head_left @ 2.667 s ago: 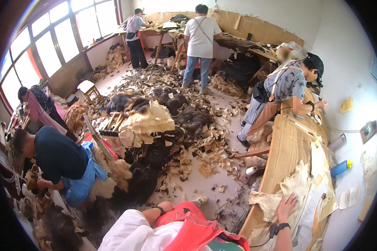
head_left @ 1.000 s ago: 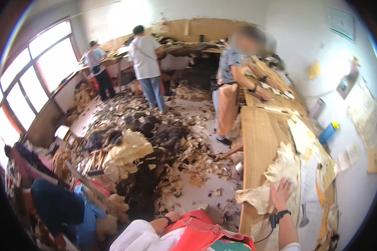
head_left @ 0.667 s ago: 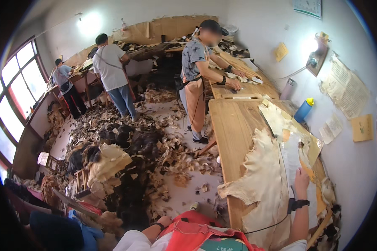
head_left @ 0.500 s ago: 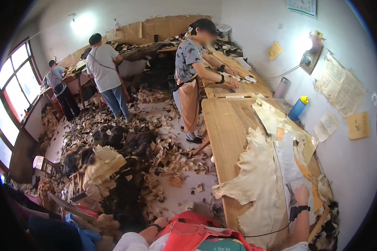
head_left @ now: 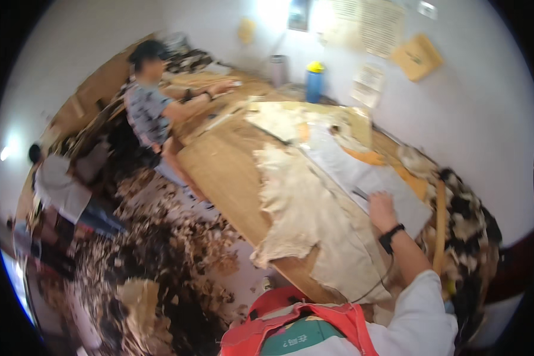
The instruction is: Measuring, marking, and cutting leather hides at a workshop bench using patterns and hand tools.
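Note:
My right hand [head_left: 383,212] is closed around a thin grey knife-like tool [head_left: 359,193], its tip pointing away to the left. Hand and tool are over a white sheet [head_left: 347,169] that lies lengthwise on the wooden table. A pale cream hide [head_left: 296,204] with ragged edges is spread beside the sheet, on its left, and hangs over the near table edge. Around my right wrist is a black band [head_left: 391,237] with a dark cord trailing from it across the hide. My left hand is out of the picture.
A person [head_left: 154,101] in a patterned shirt works at the far end of the table [head_left: 219,169]. A blue bottle with a yellow lid [head_left: 314,83] and a grey flask [head_left: 277,70] stand by the wall. A wooden stick [head_left: 439,225] lies right; scraps [head_left: 178,237] cover the floor.
The view has swung right and tilted, so the table now sits nearer the middle. My left hand has gone out of view. My right hand still grips the tool over the white sheet.

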### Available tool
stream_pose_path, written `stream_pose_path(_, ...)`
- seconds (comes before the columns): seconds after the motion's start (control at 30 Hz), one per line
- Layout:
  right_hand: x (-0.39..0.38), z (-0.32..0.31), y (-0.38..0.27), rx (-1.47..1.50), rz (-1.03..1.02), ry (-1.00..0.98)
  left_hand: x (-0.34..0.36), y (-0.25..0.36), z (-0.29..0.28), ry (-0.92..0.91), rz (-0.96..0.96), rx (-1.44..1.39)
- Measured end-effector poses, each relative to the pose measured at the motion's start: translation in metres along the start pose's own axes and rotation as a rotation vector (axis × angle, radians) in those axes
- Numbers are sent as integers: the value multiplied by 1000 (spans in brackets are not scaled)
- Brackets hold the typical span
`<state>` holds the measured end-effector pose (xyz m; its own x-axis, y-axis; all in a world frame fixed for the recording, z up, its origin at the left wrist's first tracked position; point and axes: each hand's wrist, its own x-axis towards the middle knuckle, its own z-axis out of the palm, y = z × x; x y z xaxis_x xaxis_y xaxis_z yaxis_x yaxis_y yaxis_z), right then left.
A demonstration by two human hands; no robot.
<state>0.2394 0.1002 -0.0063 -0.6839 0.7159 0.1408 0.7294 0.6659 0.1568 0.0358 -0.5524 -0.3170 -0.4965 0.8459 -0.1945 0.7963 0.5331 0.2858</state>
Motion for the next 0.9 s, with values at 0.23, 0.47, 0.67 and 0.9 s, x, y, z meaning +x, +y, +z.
stream_pose_path(0.23,7,-14,2,123,20,17,37,-18,-36,-151,39,12)
stream_pose_path(0.47,36,-15,28,425,300,-63,16,-25,-76,-241,-148,-13)
stream_pose_path(0.67,10,9,162,246,649,-95,-1,-8,-82,-316,-304,-93)
stream_pose_path(0.9,-28,-17,161,291,551,-196,-30,27,-26,-365,-558,-281)
